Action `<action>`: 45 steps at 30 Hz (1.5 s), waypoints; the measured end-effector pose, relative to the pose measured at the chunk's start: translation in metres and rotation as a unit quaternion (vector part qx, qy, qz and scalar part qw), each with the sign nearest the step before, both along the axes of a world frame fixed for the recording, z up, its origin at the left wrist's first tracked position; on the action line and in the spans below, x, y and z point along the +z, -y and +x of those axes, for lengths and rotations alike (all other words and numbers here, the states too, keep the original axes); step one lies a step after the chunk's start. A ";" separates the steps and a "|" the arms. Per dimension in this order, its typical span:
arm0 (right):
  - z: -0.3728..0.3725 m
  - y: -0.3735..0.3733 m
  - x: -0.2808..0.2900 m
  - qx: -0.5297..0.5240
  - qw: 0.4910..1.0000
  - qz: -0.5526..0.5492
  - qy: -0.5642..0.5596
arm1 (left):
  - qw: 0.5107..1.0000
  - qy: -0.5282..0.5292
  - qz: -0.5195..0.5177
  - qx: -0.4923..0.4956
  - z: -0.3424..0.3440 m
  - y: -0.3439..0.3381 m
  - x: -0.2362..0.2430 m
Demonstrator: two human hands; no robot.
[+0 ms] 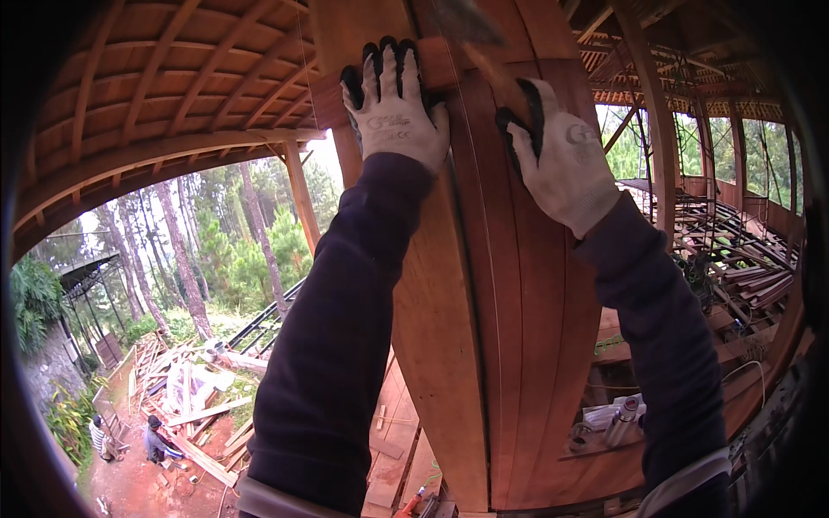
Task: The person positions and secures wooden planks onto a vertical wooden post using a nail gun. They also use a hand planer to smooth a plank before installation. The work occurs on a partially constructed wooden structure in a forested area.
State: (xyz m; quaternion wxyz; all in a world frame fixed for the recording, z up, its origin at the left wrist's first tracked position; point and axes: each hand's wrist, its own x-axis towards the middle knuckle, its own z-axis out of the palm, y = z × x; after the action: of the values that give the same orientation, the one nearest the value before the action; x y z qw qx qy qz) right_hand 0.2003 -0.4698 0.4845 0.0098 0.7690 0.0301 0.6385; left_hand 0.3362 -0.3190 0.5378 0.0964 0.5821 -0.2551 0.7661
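Note:
My left hand [393, 112], in a white glove with dark fingertips, lies flat with fingers stretched over a short crosswise wooden piece [439, 66]. That piece rests against a tall upright of light brown wood [440, 328] and reddish planks [535, 285] beside it. To the right, my right hand [557, 151] wears a matching glove and is closed round the wooden handle [501, 85] of a hammer. The hammer's head [466, 21], smeared by motion, is up near the top edge. A thin string [489, 233] runs down the planks between my hands.
Far below on the left, two people [160, 442] are on the ground near scattered lumber [207, 414]. At lower right, a metal flask [622, 421] stands on a plank, with stacked timber [760, 276] beyond. A curved wooden roof [164, 78] spans the upper left.

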 end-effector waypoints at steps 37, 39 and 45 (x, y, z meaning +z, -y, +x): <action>-0.031 -0.006 -0.009 -0.010 0.998 0.039 -0.053 | 0.998 -0.063 0.017 0.018 -0.012 -0.004 -0.004; -0.039 -0.006 -0.011 -0.025 0.998 0.010 -0.060 | 0.997 -0.059 0.049 -0.015 -0.013 -0.017 0.000; -0.048 -0.022 -0.011 0.027 0.999 -0.002 -0.033 | 0.985 -0.130 0.099 0.059 -0.009 -0.099 0.032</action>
State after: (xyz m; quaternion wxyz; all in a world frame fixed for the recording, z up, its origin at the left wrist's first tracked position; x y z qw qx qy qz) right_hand 0.1527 -0.4480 0.4735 -0.0069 0.7886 0.0527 0.6125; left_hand 0.3271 -0.2204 0.5695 0.0253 0.6975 -0.2797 0.6593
